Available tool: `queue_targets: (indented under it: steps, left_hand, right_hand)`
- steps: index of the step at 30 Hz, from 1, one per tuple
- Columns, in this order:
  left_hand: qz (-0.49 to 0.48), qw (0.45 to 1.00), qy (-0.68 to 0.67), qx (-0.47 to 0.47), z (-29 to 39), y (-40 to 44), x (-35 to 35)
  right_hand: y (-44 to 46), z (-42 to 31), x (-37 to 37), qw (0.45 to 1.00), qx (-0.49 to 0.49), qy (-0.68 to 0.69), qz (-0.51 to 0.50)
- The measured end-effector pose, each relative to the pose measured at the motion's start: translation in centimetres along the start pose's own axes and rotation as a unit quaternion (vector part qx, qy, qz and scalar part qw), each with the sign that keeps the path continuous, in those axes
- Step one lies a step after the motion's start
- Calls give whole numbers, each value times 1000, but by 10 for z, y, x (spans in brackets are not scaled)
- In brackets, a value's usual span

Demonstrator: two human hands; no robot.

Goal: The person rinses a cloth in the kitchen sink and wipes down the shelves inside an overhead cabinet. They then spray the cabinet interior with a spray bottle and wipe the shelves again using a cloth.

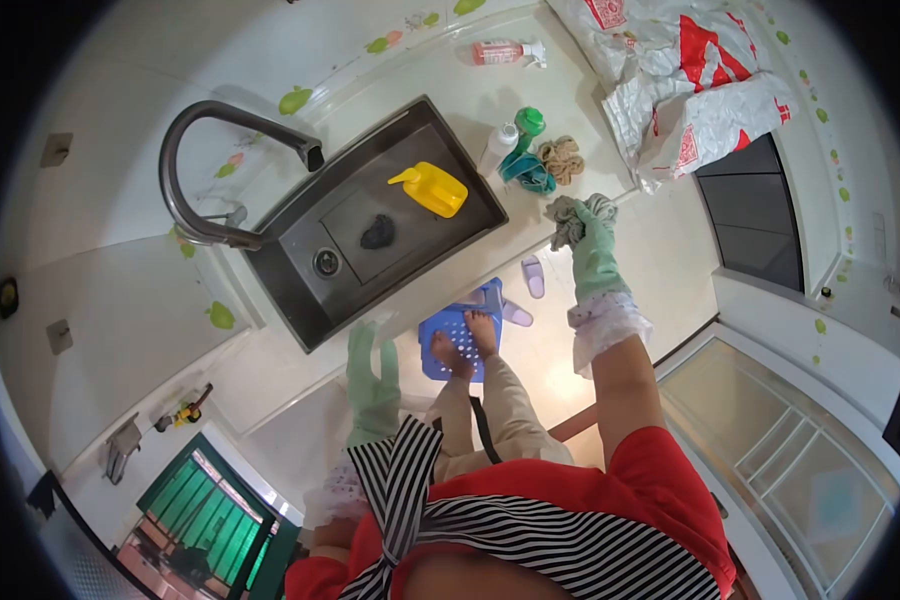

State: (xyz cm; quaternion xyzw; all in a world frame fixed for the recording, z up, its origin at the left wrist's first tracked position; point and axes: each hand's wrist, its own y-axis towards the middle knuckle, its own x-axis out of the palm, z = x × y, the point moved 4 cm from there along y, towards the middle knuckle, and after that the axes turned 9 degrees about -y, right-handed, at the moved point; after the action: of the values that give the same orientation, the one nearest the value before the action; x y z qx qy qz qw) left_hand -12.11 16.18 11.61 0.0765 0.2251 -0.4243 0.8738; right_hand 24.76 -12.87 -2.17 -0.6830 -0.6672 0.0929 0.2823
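Observation:
My right hand (596,240), in a pale green rubber glove with a frilly white cuff, is closed around a crumpled grey cloth (570,220) at the counter's front edge. Close by on the counter are a teal cloth (530,174), a beige cloth (561,159), a white bottle (498,147) and a green-capped bottle (530,123). My left hand (372,375), gloved the same way, hangs just in front of the counter below the sink, its fingers extended and holding nothing.
The dark sink (390,282) holds a yellow squeeze bottle (435,190) and a dark scrubber (378,232); a tall faucet (175,170) arches over it. A spray bottle (505,53) and a crinkled silver-white sheet (660,110) lie farther back. My feet stand on a blue stool (434,366) near lilac slippers (534,277).

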Motion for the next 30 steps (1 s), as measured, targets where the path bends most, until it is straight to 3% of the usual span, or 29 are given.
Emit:
queue_targets:
  steps: [1,2,5,9,11,14,15,17,18,20,23,26,30]
  left_hand:
    - [-5,1000,9,-14,-10,-4,1]
    - [-9,999,18,-27,-17,-6,3]
    - [-20,998,46,-45,-23,-8,5]
    - [-14,994,23,-105,-35,-13,11]
    - [-26,997,44,-63,-35,-11,15]
    - [-29,996,55,-56,-42,-10,25]
    - [-29,996,57,-63,-46,-11,28]
    - [-26,997,69,-32,-51,-12,33]
    - [-25,997,76,-17,-53,-12,36]
    - [-13,995,46,-92,-65,-17,41]
    - [2,986,-4,-169,-85,-27,44]
    - [-46,982,41,-180,-106,-38,44]
    - [-54,981,71,-172,-119,-44,48]
  right_hand:
    - [7,9,0,999,-39,9,10]
    - [26,35,-14,992,0,38,122]
    - [51,72,-31,992,-12,50,115]
    - [25,43,-12,996,-36,20,82]
    - [32,48,-18,998,-35,-4,51]
    - [71,93,-47,992,87,-69,59]
    - [67,81,-38,980,70,-157,96]
    - [63,60,-19,929,33,-328,167]
    - [71,62,-17,912,-12,-384,146]
    - [80,59,-2,860,-99,-490,102]
    - [84,47,26,722,-135,-678,28]
    - [65,22,68,645,-49,-760,58]
    - [106,42,67,603,-54,-796,25]
